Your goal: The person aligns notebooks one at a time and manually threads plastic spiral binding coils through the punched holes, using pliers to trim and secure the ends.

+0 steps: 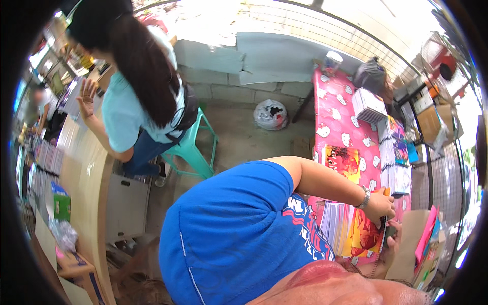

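My left hand (380, 206), with a metal watch at the wrist, is closed at the upper end of a spiral-bound booklet (376, 250) whose coil runs along its edge. A small black part shows just below its fingers. On the booklet's other side is my right hand (393, 243), partly hidden, its fingers bent around the edge. Beside them lies a red and yellow booklet cover (362, 235). A stack of white-edged booklets (335, 222) is close to my body. Further along rests another red and yellow booklet (341, 161).
The table has a pink patterned cloth (330, 118). Stacks of booklets (369, 105) and spiral-bound books (388, 157) line its far side. Cardboard and pink folders (426, 239) stand at right. A person in light blue (122, 119) sits on a green stool (195, 147) at left.
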Available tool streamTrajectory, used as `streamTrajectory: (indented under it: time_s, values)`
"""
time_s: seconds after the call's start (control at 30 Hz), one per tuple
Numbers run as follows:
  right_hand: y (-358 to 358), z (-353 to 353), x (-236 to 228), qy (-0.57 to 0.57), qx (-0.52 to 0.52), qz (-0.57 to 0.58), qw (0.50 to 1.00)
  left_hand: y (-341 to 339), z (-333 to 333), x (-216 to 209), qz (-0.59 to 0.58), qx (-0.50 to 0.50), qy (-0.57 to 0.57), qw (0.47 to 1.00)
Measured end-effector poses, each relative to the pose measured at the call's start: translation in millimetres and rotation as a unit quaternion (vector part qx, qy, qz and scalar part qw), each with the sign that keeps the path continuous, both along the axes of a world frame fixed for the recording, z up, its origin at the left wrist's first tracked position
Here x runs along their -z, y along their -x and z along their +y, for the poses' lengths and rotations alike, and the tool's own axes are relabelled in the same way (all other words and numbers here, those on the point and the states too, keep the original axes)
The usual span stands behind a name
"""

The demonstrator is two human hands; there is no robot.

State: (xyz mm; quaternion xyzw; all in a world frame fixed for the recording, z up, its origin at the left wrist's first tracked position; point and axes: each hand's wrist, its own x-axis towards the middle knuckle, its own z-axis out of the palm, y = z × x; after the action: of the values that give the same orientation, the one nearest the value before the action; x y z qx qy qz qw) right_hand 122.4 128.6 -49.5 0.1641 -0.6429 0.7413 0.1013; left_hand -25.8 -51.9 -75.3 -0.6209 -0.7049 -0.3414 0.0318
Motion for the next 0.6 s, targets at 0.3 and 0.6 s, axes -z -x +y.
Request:
streamTrajectory:
  time_s: [0.3,0.6]
  values:
    - [26,-21,6,-0.052,0.034,-0.037,0.997,-6,1,2,-0.003,-0.023,0.018,1.0]
    - [60,-33,16,-0.078,0.024,-0.052,0.995,9,20,-7,-0.017,-0.045,0.085,0.995]
